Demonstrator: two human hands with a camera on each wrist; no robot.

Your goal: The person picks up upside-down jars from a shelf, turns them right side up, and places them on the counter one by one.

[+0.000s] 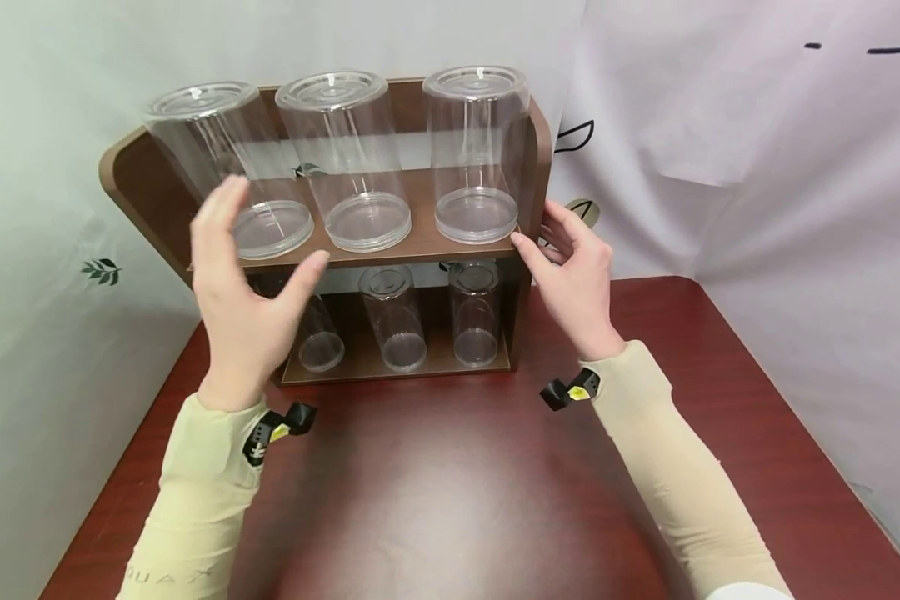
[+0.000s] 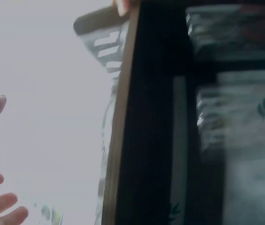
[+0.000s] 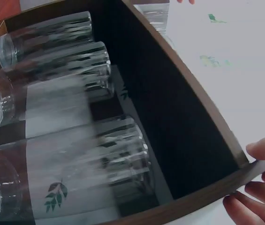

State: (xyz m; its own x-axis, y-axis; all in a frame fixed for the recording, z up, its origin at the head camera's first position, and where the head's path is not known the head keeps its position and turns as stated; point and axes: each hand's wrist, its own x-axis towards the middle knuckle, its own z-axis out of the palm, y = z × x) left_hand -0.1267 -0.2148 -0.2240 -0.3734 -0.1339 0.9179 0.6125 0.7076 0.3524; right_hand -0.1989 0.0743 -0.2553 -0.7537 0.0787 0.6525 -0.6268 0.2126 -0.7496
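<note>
At twelve o'clock from the wide-spread left grip (image 1: pixel 243 308), a tall clear jar (image 1: pixel 216 148) stands upright, while the right grip (image 1: pixel 579 283) pinches the wooden rack (image 1: pixel 540 158).

The brown rack (image 1: pixel 542 158) had two tiers and rounded upper side corners, and stood upright on the red-brown table (image 1: pixel 420 483). On its upper shelf, the left jar (image 1: pixel 210 137), middle jar (image 1: pixel 342 146) and right jar (image 1: pixel 465 142) stood on end in a row, bases apart, each a clear cylinder with a ringed top and a ridged band below. The lower jars (image 1: pixel 393 321), three clear cylinders, also stood in a row; the leftmost was partly hidden.
</note>
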